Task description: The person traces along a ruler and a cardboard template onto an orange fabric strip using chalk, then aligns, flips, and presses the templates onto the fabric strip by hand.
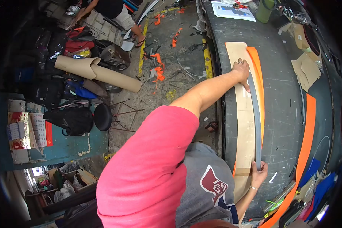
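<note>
A long brown cardboard pattern piece [245, 129] lies along the dark worktable, over orange material [257, 68] that shows past its right edge. A long narrow grey strip [257, 121], which looks like a ruler, rests along the pattern's right side. My left hand [241, 72] presses down on the upper part of the pattern, fingers spread and thumb beside the grey strip's top end. At the near end, my right hand [259, 174] has its thumb and fingers closed around the strip's lower end. Part of its grip is hidden.
The scratched worktable [279, 114] carries printed sheets [233, 11], a green bottle [265, 10], brown paper pieces [307, 72] and a long orange strip [307, 133]. Left are a brown paper roll [98, 74], bags [70, 119] and floor scraps [158, 68]. Another person [119, 17] is at upper left.
</note>
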Available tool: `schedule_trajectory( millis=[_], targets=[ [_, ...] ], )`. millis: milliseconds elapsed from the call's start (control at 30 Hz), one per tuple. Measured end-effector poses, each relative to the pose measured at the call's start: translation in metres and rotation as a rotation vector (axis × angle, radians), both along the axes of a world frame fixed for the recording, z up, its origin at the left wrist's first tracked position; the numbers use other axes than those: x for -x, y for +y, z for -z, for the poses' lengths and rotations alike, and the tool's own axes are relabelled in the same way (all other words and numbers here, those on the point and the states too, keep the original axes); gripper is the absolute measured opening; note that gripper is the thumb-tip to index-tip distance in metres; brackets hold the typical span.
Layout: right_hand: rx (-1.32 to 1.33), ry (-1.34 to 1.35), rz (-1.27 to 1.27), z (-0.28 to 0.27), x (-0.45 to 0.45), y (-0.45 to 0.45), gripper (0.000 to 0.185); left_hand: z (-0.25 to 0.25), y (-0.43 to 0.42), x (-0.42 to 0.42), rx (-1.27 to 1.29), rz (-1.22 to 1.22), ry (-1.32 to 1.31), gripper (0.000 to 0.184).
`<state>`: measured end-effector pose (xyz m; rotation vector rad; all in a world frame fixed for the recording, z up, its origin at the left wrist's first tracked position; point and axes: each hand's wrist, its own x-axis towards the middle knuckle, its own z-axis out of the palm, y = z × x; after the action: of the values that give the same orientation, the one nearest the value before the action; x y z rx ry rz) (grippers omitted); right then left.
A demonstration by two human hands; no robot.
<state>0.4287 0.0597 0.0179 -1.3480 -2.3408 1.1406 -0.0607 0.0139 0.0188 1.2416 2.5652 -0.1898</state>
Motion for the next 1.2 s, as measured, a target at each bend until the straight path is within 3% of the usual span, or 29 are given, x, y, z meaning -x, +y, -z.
schedule_trajectory(
  millis=[400,567,667,700,767,800,900,967,1067,1200],
  targets=[
    [-0.06,-0.131,0.049,-0.009,0.039,0.003,0.034,0.0,0.002,0.0,-0.104,-0.008,-0.055,0.143],
    [-0.109,-0.013,0.02,-0.005,0.073,0.004,0.033,0.001,0.001,0.006,-0.08,0.002,-0.064,0.144],
    [-0.066,0.059,0.042,-0.019,0.091,-0.002,0.032,0.026,0.004,0.007,-0.1,0.07,-0.026,0.143],
    [-0.154,0.145,0.022,0.002,0.086,0.002,0.031,0.053,0.008,0.018,-0.117,0.114,-0.049,0.142],
    [-0.249,0.175,-0.03,0.005,0.091,0.009,0.033,0.039,0.009,0.011,-0.118,0.109,-0.03,0.143],
    [-0.292,0.165,-0.033,0.014,0.092,0.013,0.034,0.009,0.01,-0.003,-0.06,0.049,-0.055,0.146],
    [-0.389,0.144,-0.034,0.019,0.098,0.013,0.034,0.004,0.012,-0.003,-0.035,0.039,-0.075,0.14],
    [-0.369,0.162,0.005,0.027,0.097,0.012,0.029,0.029,0.011,0.01,-0.09,0.055,-0.098,0.137],
    [-0.311,0.141,-0.004,0.014,0.094,0.013,0.024,0.027,0.014,0.006,-0.063,0.19,-0.057,0.136],
    [-0.282,0.0,-0.035,0.021,0.091,0.012,0.034,0.039,0.013,0.023,-0.085,0.181,-0.076,0.144]
  ],
)
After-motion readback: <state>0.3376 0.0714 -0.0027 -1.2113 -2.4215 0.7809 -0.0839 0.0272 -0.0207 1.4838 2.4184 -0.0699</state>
